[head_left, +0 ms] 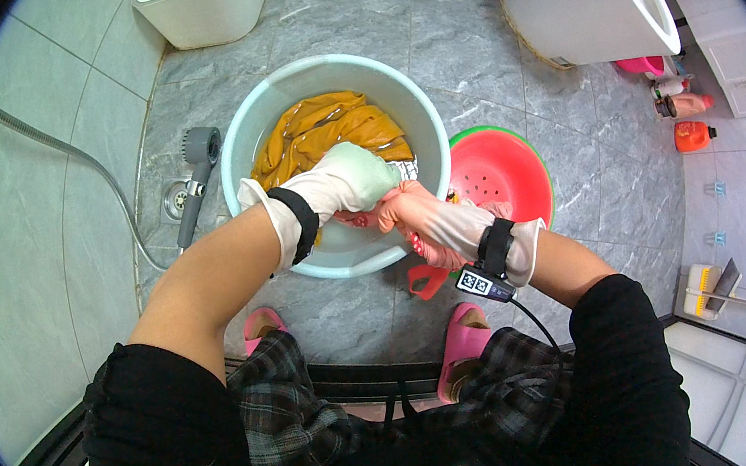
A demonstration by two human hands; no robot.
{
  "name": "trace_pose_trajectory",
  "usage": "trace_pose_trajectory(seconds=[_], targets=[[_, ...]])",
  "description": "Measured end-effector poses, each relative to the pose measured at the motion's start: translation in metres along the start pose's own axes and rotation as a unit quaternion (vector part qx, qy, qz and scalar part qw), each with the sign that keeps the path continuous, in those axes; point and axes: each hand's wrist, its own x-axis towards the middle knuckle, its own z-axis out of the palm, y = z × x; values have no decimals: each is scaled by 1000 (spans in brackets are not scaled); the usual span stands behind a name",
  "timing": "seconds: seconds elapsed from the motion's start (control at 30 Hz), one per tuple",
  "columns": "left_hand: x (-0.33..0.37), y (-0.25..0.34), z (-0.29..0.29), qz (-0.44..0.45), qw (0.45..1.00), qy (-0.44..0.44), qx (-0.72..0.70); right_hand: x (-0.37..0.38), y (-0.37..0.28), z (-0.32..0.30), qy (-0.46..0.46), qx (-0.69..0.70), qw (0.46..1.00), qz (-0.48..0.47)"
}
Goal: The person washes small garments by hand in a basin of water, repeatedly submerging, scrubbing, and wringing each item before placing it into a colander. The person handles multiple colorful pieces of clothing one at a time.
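Observation:
My left hand [364, 176], in a pale green and white rubber glove, is closed over the right part of a light blue basin [236, 119]. Against it, at the basin's right rim, my right hand [408, 209] in a peach and white glove is closed too. A pink-red cloth [355, 221] shows under and between them, bunched in both hands; the fingers' undersides are hidden. More pink fabric [437, 253] hangs below my right hand, outside the rim. A wet mustard-yellow garment [331, 130] lies in the basin's water, beside a small black-and-white patterned piece [407, 170].
Right of the basin stands a red perforated basket [515, 167] with a green rim, some cloth inside. A grey shower head [200, 147] on its hose lies left, by a floor drain [176, 200]. Bottles [692, 135] and a broom [745, 302] line the right wall.

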Motion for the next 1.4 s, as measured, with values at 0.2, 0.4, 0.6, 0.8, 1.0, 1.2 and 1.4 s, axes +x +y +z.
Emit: trace_pose_trajectory(seconds=[0.2,0.4,0.6,0.8,1.0,1.2,1.4], targets=[[-3,2,-2,-17,999,8,-28,4,-1,-9,-11,-34,997,62],[-19,6,-13,-95,973,6,-209,-8,-32,-20,-11,-93,994,57],[-27,-8,-12,-111,903,-27,-414,-38,-61,-30,-71,-90,993,13],[-36,-18,6,-77,779,-74,-618,-27,-48,-51,-46,-211,976,-26],[-32,-14,4,-41,762,-102,-638,-42,-17,-28,166,-618,601,-478],[-38,-2,-9,-39,702,-113,-702,-38,-37,-16,127,-678,600,-406],[-43,-19,-19,-49,409,-186,-892,-42,-56,-21,174,-670,548,-469]])
